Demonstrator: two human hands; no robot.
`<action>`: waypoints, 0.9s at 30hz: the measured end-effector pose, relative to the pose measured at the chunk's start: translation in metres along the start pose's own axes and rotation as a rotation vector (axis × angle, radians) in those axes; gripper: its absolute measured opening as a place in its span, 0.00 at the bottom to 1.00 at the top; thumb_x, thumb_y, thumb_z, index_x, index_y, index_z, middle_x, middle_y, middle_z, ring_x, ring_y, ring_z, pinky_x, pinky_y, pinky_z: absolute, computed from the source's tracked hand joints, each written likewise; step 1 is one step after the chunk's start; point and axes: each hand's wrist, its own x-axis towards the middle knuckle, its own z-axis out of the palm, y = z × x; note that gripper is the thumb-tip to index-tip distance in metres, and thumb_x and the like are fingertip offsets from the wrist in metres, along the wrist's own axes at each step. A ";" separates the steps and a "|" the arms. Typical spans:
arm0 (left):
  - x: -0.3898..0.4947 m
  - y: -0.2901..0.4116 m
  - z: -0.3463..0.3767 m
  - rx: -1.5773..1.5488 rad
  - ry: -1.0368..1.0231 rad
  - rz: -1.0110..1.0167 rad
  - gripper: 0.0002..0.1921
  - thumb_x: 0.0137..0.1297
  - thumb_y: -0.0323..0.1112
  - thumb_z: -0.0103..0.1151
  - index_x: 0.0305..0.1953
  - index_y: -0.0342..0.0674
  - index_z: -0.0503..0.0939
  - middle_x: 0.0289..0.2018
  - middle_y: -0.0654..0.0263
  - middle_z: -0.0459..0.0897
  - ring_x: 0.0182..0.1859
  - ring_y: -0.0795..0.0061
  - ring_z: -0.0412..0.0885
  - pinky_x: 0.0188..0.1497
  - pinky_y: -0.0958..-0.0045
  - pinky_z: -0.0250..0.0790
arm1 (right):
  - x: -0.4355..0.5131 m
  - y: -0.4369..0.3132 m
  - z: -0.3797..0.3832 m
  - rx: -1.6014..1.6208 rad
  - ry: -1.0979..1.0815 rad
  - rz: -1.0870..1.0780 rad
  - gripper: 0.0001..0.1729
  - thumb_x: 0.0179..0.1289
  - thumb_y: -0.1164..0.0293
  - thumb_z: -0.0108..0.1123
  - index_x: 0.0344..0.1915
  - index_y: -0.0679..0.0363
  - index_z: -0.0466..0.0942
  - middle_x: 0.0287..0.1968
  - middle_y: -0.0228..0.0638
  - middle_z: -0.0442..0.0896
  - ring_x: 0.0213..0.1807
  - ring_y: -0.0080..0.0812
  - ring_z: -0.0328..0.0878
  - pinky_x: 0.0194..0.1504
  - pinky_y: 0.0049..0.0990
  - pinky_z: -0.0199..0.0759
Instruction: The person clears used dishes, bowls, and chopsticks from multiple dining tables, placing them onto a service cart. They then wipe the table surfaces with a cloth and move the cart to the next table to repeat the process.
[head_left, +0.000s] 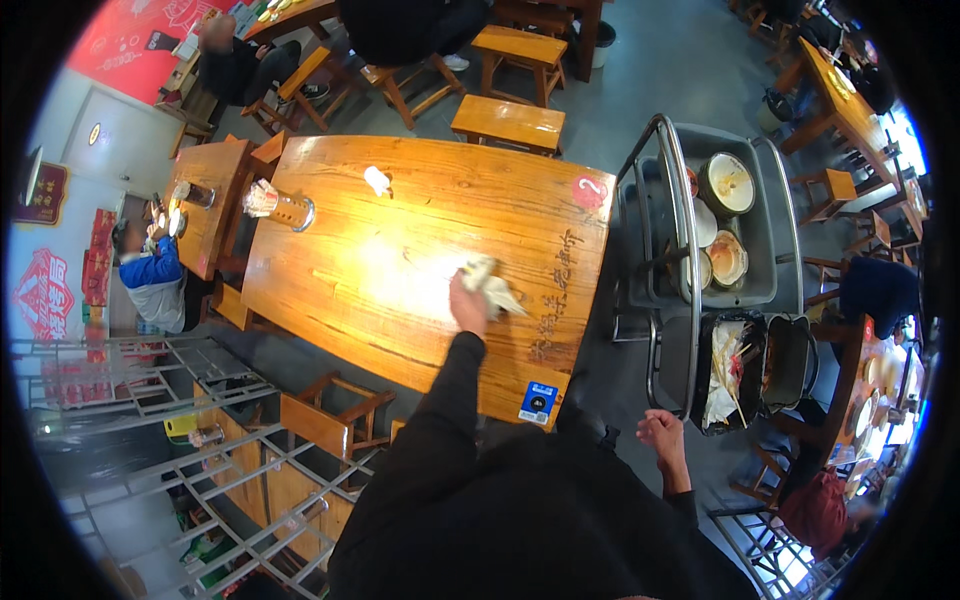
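My left hand (468, 304) presses a pale cloth (496, 285) onto the top of a wooden table (360, 180), toward the table's right side. The cloth looks blurred and bunched, with one corner spread out. My right hand (661, 433) hangs off the table's right side, fingers curled and nothing visible in it. It is just below the lower end of a metal-framed cart (691, 360). On the table stand a perforated holder with wrapped chopsticks (289, 210) and a crumpled white tissue (377, 181). A blue printed sticker (538, 401) marks the near right corner.
A grey tub (761, 281) on the cart holds several used bowls (729, 184). Below it, a black-lined bin (726, 371) contains tissues and skewers. Wooden stools (510, 120) stand beyond the table. A metal lattice rail (217, 480) runs at lower left. Seated people occupy other tables.
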 end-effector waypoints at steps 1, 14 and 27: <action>0.038 -0.020 -0.006 0.069 0.117 0.038 0.28 0.60 0.19 0.58 0.65 0.29 0.75 0.57 0.43 0.81 0.62 0.43 0.77 0.69 0.54 0.68 | 0.000 0.008 -0.001 0.008 0.013 0.005 0.12 0.75 0.68 0.59 0.50 0.62 0.83 0.36 0.36 0.88 0.31 0.26 0.85 0.33 0.24 0.78; 0.257 -0.033 0.069 -0.835 -0.190 0.037 0.10 0.76 0.25 0.50 0.49 0.30 0.82 0.43 0.59 0.87 0.44 0.68 0.87 0.52 0.66 0.78 | -0.025 0.048 0.066 0.181 0.207 0.218 0.06 0.73 0.73 0.57 0.41 0.65 0.79 0.30 0.43 0.87 0.26 0.35 0.87 0.28 0.30 0.82; -0.081 0.123 0.124 -0.416 -0.841 0.241 0.20 0.66 0.24 0.60 0.59 0.40 0.84 0.53 0.49 0.88 0.57 0.52 0.85 0.61 0.63 0.75 | -0.029 0.042 0.053 0.285 0.064 0.034 0.07 0.69 0.75 0.57 0.40 0.68 0.81 0.30 0.41 0.87 0.29 0.31 0.87 0.31 0.28 0.82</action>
